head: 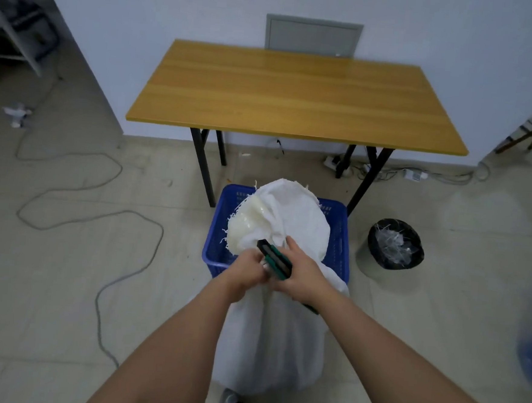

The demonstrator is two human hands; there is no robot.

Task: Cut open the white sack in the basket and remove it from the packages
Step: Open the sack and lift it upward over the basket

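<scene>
White sack (275, 337) stands in the blue basket (339, 234) on the floor, w/ its lower part spilling over the basket's near rim toward the camera. Top of the sack is already open – frayed threads along the edge, and a pale yellowish, glossy package (247, 228) shows through the opening on the left side. Cloth at the top is folded back toward the far rim.

Left hand (245, 274) is clenched on a bunch of sack cloth near the middle, right at the neck. Right hand (297, 274) is wrapped around a green-and-black box cutter (275, 258), tip pointing up-left toward the opening and sitting just beside the left hand's knuckles. Can't tell whether the blade is out – too small/blurred. Both forearms are bare and reach in from the bottom of the view.

Basket sits just in front of a wooden desk (297, 93) w/ black legs; desk stands against a pale wall. Right of the basket, near but apart, is a round bin (395, 245) w/ a black liner and clear plastic scraps inside. A grey cable (101, 284) loops across the tiled floor on the left. Power strips and cords lie under the desk's right end by the wall. A shoe tip (228, 401) shows at the bottom edge, below the sack.
</scene>
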